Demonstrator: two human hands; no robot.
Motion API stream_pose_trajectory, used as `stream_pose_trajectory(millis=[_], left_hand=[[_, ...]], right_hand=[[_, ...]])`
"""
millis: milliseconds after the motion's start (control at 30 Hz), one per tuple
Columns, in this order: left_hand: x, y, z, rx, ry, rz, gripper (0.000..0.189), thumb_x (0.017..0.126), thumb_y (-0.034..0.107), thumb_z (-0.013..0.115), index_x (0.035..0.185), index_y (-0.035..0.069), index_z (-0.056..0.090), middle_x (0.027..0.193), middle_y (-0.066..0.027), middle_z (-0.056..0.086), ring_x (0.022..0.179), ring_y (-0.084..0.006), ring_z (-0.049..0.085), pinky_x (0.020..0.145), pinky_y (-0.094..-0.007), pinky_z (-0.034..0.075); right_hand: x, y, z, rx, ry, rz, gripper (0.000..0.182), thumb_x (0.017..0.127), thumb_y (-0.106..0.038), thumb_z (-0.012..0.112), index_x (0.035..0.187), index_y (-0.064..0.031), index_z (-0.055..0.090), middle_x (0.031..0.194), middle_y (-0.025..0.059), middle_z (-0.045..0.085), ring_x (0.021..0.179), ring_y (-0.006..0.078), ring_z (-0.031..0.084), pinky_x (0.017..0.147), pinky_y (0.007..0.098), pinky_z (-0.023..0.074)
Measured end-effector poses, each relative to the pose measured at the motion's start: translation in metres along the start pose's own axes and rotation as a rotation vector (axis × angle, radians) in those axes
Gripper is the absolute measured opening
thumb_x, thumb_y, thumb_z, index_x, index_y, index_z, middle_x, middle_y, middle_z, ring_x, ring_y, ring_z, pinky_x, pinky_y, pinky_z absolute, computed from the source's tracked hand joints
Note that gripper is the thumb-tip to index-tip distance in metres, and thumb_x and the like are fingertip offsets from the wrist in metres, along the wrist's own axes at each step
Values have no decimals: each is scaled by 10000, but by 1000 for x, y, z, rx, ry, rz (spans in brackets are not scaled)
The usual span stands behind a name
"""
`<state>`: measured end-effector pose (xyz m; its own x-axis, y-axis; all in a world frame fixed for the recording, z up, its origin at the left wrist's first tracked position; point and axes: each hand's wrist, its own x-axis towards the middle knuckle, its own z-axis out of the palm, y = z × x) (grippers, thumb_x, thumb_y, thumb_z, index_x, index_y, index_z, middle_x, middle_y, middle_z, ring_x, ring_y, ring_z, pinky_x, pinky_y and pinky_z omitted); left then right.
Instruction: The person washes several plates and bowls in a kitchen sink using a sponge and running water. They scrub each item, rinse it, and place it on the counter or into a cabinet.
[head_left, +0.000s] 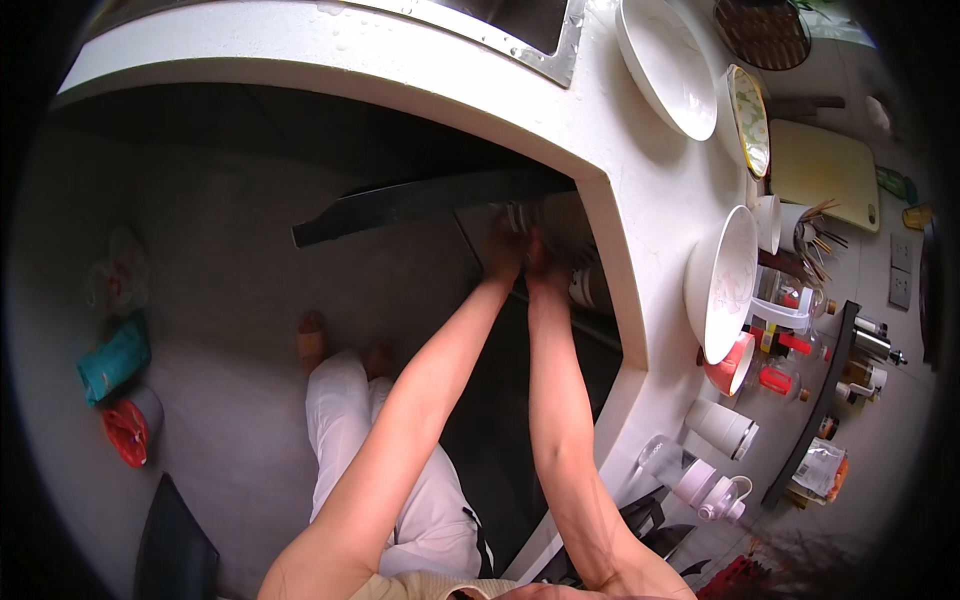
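Observation:
Both my arms reach down below the white countertop into a dim cabinet space. My left hand (504, 251) is blurred and in shadow, close to a pale object with dark bands (517, 217). Right beside it, my right hand (547, 268) lies near a brownish rounded thing (568, 221) that I cannot name for certain. What the fingers grip is hidden. A white dish-like item with a dark stripe (590, 289) sits just right of my right hand, under the counter edge. Left of the hands, a dark cabinet door or drawer front (420, 201) sticks out.
White bowls (720, 289), a red bowl (729, 366), a tumbler (720, 427) and a clear bottle (686, 472) stand on the white countertop (480, 82). A sink (517, 30) is set into it. On the floor are a teal bag (116, 360) and a red-lined bin (131, 427).

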<state>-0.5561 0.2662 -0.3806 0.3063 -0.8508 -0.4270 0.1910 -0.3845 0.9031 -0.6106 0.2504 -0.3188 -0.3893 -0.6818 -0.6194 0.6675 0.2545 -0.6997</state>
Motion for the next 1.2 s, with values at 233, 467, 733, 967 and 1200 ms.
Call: stream_pose_trajectory(millis=[233,467,733,967,1200], left_hand=[[-14,7,3,-328,-302,-251,661,938,372,527,1473,79,273,1451,-206,323,1307,-291,351,1042,-397,323],[-33,5,42,-235,-494,-208,826,942,320,590,1522,94,47,1263,-133,506,999,-198,537,805,-347,486],[20,-8,48,-302,-546,116,817,908,214,605,1527,126,78,1461,-155,349,1385,-249,275,1029,-362,392],[-76,92,-68,-92,-426,56,496,929,124,527,1407,56,418,1276,-190,569,1209,-300,524,957,-364,448],[-123,250,-244,746,284,815,355,865,34,544,1218,48,581,1213,-117,587,1226,-295,481,1029,-406,362]], right_hand=[[-38,4,27,-100,111,-24,374,957,-169,418,1262,35,488,1193,185,583,1083,293,589,866,371,533],[-74,-15,-47,-175,60,-156,310,947,-140,500,1236,-31,536,1214,112,573,1123,229,540,965,368,449],[-158,-26,-22,-269,6,-92,304,931,-118,495,1217,-34,555,1248,115,572,1140,227,547,964,391,416],[-206,-4,-49,-228,102,24,373,934,-144,498,1292,-41,492,1249,138,566,1096,236,573,891,347,464],[-262,-10,-19,-158,33,143,256,947,-124,495,1181,-62,577,1136,95,629,976,210,621,820,344,502]])
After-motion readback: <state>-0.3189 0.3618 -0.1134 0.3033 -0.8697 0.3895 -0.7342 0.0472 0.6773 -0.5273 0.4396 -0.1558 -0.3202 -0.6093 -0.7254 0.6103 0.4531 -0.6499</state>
